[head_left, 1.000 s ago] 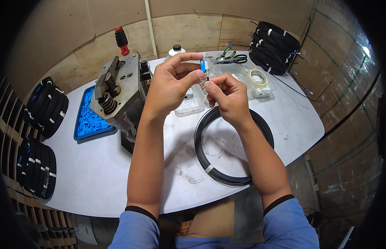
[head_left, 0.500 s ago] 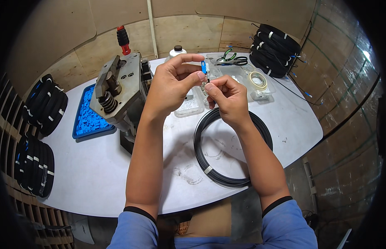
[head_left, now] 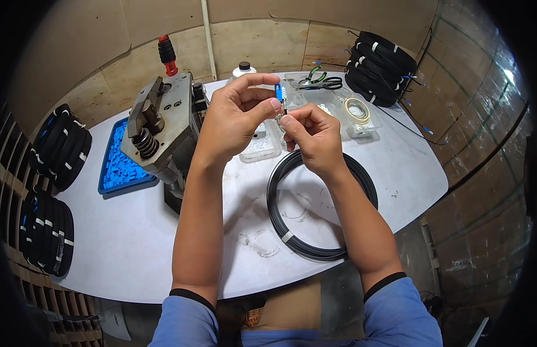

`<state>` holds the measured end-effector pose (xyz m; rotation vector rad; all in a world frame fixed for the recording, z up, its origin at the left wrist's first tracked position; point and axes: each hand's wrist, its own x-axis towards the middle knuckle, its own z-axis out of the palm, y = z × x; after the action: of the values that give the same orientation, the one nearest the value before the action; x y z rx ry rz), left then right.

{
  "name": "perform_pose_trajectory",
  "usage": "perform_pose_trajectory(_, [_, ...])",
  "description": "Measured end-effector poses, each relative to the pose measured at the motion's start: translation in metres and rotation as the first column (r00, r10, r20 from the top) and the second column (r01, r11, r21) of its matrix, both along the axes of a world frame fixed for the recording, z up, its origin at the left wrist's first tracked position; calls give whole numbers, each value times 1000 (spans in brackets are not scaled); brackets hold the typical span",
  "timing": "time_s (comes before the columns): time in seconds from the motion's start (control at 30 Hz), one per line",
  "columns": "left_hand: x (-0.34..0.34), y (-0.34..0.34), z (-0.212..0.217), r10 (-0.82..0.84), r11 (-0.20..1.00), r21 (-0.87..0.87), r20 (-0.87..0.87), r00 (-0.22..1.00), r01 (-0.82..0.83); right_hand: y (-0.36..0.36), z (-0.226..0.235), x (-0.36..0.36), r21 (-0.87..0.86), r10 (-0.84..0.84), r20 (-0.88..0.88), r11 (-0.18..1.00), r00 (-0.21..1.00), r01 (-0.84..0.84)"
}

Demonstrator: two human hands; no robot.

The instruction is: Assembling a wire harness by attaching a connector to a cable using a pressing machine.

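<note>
My left hand (head_left: 231,121) pinches a blue plug (head_left: 278,91). My right hand (head_left: 316,134) pinches black wire (head_left: 285,109) at the plug's five o'clock.

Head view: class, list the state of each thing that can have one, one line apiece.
Blue connector: pinched in left hand
Black cable: held in right hand
Large coil: coiled, bound with white tie
Blue tray: filled with small blue pieces
White bottle: upright, capped
Green-handled tool: handles spread apart
Black-handled tool: open or shut unclear
Right-hand coil stack: stacked, tied
Coils at left: tied
</note>
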<state>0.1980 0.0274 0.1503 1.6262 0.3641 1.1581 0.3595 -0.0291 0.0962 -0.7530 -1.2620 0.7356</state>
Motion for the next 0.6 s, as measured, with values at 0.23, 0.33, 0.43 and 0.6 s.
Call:
perform_pose_trajectory(0.23, [0, 1, -1, -8, 1000, -2, 11, 1000, 8, -1, 1, -1, -9, -7, 1, 1000, 1000, 7])
perform_pose_trajectory(0.33, [0, 1, -2, -11, 1000, -5, 15, 1000, 11, 0, 0, 0, -5, 3, -1, 1000, 1000, -3])
perform_pose_trajectory(0.43, [0, 0, -1, -11, 1000, -2, 14, 1000, 11, -1, 2, 0, -8, -2, -9, 1000, 1000, 2])
perform_pose_trajectory(0.6, [1, 1, -2, -13, 1000, -11, 19, 1000, 13, 0, 0, 0, -12, -6, 5, 1000, 1000, 7])
